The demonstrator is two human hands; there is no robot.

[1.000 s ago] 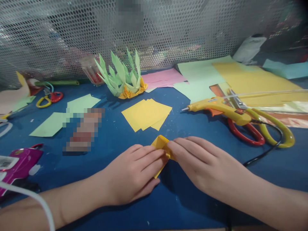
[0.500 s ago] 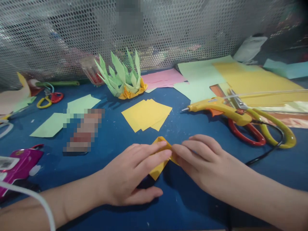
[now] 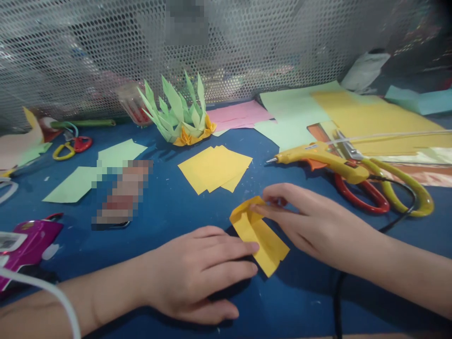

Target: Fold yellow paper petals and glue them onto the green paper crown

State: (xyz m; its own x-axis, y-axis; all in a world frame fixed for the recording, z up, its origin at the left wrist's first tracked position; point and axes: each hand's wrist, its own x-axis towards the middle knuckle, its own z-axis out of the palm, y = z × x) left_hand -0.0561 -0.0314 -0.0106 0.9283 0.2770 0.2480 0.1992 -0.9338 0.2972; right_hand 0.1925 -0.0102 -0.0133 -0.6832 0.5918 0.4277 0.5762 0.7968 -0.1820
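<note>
A creased piece of yellow paper (image 3: 266, 240) lies at a slant on the blue table between my hands, its upper end folded over. The fingers of my left hand (image 3: 205, 273) are stretched out, with a fingertip resting on the paper's left edge. My right hand (image 3: 300, 216) pinches the folded upper end between thumb and fingers. Beyond them lies a small stack of yellow paper squares (image 3: 215, 168). Farther back stands a folded-paper piece (image 3: 180, 113) with green pointed leaves and orange-yellow flowers along its base.
At the right, a yellow glue gun (image 3: 318, 157) lies by large scissors (image 3: 367, 197). Green paper pieces (image 3: 70, 186), small scissors (image 3: 74, 146) and a purple device (image 3: 31, 245) are at the left. Pink sheets (image 3: 243, 115) and large yellow sheets (image 3: 370, 117) lie along the metal mesh (image 3: 247, 42).
The yellow paper has turned and shifted right, showing more of its face. My left hand has moved down off most of it; my right hand now pinches its upper end.
</note>
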